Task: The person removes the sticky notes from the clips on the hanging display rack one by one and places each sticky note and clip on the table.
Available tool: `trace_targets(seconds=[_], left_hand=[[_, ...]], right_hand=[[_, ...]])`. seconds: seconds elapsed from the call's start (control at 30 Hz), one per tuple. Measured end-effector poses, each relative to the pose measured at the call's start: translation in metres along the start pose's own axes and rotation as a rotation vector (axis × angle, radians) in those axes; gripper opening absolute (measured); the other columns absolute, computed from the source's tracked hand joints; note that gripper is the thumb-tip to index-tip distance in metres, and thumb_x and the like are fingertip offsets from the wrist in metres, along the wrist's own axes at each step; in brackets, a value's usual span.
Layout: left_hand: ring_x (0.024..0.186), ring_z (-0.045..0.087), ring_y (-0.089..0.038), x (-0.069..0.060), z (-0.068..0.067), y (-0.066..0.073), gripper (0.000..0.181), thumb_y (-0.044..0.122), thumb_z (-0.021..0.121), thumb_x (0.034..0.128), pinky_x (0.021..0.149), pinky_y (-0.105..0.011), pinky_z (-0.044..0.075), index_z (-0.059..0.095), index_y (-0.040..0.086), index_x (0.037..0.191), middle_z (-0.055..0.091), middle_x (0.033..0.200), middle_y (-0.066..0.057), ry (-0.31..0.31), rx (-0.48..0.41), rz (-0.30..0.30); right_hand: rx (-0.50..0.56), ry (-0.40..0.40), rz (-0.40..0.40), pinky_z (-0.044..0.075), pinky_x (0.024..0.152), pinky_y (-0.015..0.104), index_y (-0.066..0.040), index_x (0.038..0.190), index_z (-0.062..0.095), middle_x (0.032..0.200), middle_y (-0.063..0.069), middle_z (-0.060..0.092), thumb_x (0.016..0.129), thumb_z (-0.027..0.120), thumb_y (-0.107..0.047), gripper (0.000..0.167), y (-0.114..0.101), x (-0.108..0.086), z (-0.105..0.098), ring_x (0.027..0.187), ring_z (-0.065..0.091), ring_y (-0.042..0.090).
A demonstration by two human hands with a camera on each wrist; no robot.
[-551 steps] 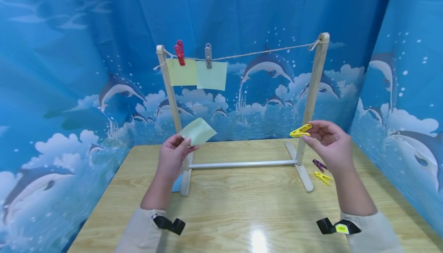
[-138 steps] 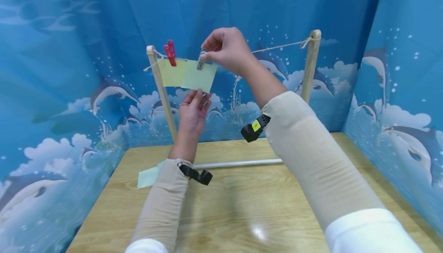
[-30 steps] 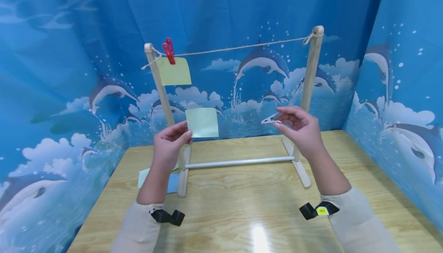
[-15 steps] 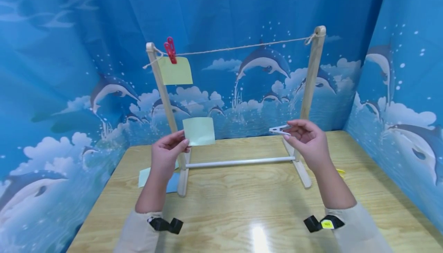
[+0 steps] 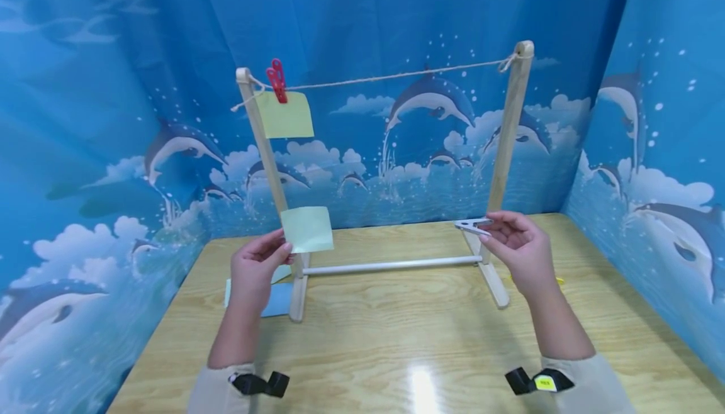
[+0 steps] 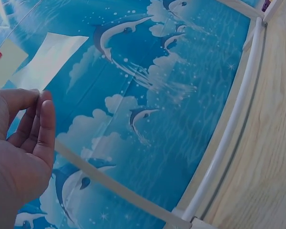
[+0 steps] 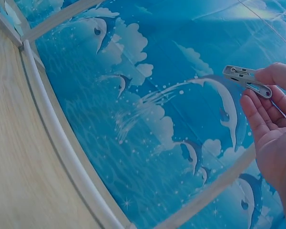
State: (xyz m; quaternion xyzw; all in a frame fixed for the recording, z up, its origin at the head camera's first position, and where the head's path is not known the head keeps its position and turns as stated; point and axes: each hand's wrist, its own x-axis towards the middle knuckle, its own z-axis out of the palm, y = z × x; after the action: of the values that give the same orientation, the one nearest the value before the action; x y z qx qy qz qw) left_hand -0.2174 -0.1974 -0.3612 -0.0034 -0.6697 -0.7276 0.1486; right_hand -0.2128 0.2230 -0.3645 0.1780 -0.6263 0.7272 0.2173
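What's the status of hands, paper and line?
Left hand pinching pale green paper. Right hand pinching gray clothespin. Possibly in the way: red clothespin and yellow paper, left end of line.

right hand (image 7: 275, 145) pinching grey clothespin (image 7: 241, 74), pale rod (image 7: 58, 131), dolphin-print backdrop (image 7: 155, 43)

The person wears 2 pale beige sleeves (image 5: 218, 395), which end near the wrists. The left hand (image 5: 253, 270) and the right hand (image 5: 520, 255) are bare. The left wrist device (image 5: 276, 384) is black and has 1 block-shaped end. The right wrist device (image 5: 518, 381) is also black, with a similar block, and it carries 1 bright yellow label (image 5: 545, 383), on which the dark marks are too small to be read.
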Motion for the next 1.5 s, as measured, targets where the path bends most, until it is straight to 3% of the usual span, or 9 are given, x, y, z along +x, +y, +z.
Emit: trace_targets(seconds=[0.23,0.5,0.7,0.83,0.93,1.13,1.33,1.5], left_hand=[[0.081,0.069,-0.016,-0.005,-0.012,-0.004,0.034,0.008,0.071,0.0893,0.074,-0.028,0.059,0.066,0.0,0.122,0.07,0.098,-0.002,0.063,0.026,-0.022],[0.081,0.068,-0.016,-0.013,-0.03,-0.009,0.036,0.012,0.073,0.0881,0.073,-0.027,0.059,0.066,0.003,0.122,0.071,0.101,-0.002,0.111,0.016,-0.063],[0.079,0.07,-0.015,-0.019,-0.045,-0.014,0.03,0.007,0.072,0.0883,0.073,-0.028,0.059,0.068,0.003,0.118,0.072,0.096,0.0,0.157,-0.024,-0.062],[0.073,0.07,-0.015,-0.023,-0.054,-0.018,0.025,0.004,0.071,0.0877,0.072,-0.029,0.059,0.071,0.004,0.113,0.072,0.091,-0.002,0.197,-0.063,-0.061],[0.071,0.07,-0.015,-0.025,-0.06,-0.02,0.025,0.002,0.072,0.087,0.072,-0.029,0.059,0.071,0.003,0.112,0.072,0.09,-0.003,0.227,-0.098,-0.072],[0.071,0.069,-0.016,-0.029,-0.072,-0.022,0.026,-0.006,0.072,0.0839,0.072,-0.028,0.059,0.072,0.003,0.108,0.072,0.089,-0.005,0.299,-0.168,-0.105],[0.071,0.069,-0.015,-0.032,-0.085,-0.025,0.027,-0.013,0.07,0.0824,0.07,-0.027,0.059,0.074,0.004,0.103,0.072,0.085,-0.005,0.321,-0.206,-0.099],[0.066,0.069,-0.017,-0.034,-0.097,-0.03,0.028,-0.019,0.067,0.0813,0.064,-0.028,0.059,0.074,0.001,0.1,0.072,0.081,-0.008,0.347,-0.27,-0.072]], right_hand=[[0.037,0.012,0.0,0.055,0.083,0.021,0.02,0.116,0.054,0.103,0.008,0.068,0.084,0.065,0.017,0.034,0.003,-0.006,-0.012,0.094,0.067,0.015],[0.05,0.078,0.061,0.056,0.078,0.021,0.015,0.116,0.059,0.103,0.008,0.068,0.084,0.064,0.018,0.032,0.001,-0.016,-0.026,0.093,0.067,0.016],[0.126,0.079,0.07,0.058,0.067,0.022,0.01,0.115,0.062,0.101,0.01,0.069,0.085,0.061,0.02,0.032,0.003,-0.025,-0.042,0.09,0.068,0.016],[0.128,0.095,0.058,0.057,0.077,0.027,0.01,0.113,0.062,0.1,0.01,0.069,0.085,0.061,0.019,0.03,0.006,-0.031,-0.052,0.091,0.068,0.016],[0.118,0.118,0.061,0.055,0.08,0.023,0.009,0.113,0.063,0.101,0.009,0.068,0.085,0.061,0.02,0.03,0.008,-0.035,-0.059,0.093,0.067,0.014],[0.07,0.153,0.061,0.055,0.081,0.021,0.01,0.115,0.062,0.104,0.007,0.068,0.084,0.062,0.021,0.033,0.009,-0.043,-0.071,0.093,0.067,0.014],[0.128,0.178,0.057,0.055,0.081,0.023,0.012,0.115,0.061,0.103,0.009,0.069,0.08,0.058,0.029,0.038,0.01,-0.05,-0.084,0.093,0.068,0.016],[0.155,0.208,0.081,0.055,0.08,0.022,0.008,0.115,0.063,0.103,0.008,0.07,0.082,0.058,0.027,0.038,0.011,-0.055,-0.095,0.093,0.068,0.015]])
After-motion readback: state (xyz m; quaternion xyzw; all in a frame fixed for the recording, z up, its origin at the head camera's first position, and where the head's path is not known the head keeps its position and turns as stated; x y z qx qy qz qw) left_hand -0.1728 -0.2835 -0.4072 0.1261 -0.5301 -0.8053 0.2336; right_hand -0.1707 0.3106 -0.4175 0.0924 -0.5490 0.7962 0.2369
